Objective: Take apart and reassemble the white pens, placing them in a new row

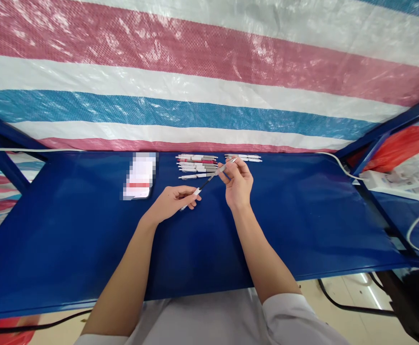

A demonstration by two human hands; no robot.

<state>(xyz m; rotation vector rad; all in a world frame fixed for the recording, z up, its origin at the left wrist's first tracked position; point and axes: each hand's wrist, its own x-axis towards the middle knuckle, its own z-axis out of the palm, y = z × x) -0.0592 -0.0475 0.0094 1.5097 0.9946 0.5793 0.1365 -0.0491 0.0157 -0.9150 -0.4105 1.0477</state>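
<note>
Pen in our hands: we have one pen in two parts above the blue table (pixel 302 230), slanting up from left to right, a thin dark refill (pixel 206 183) spanning the gap between the parts.
Left hand: our left hand (pixel 176 199) pinches the white barrel (pixel 197 192) between thumb and fingers, near its open end.
Right hand: our right hand (pixel 239 186) is raised a little farther off, thumb and fingertips pinching the grey front piece (pixel 221 169), its tip pointing up and right.
Pens behind: we see a larger group of pens (pixel 196 166) lying side by side beyond the hands, one of them red; a smaller group (pixel 250 157) lies to its right.
Phone: we find a phone (pixel 139 175) left of the pens, its screen pixelated.
Backdrop: a striped sheet (pixel 195 112) hangs behind our table.
</note>
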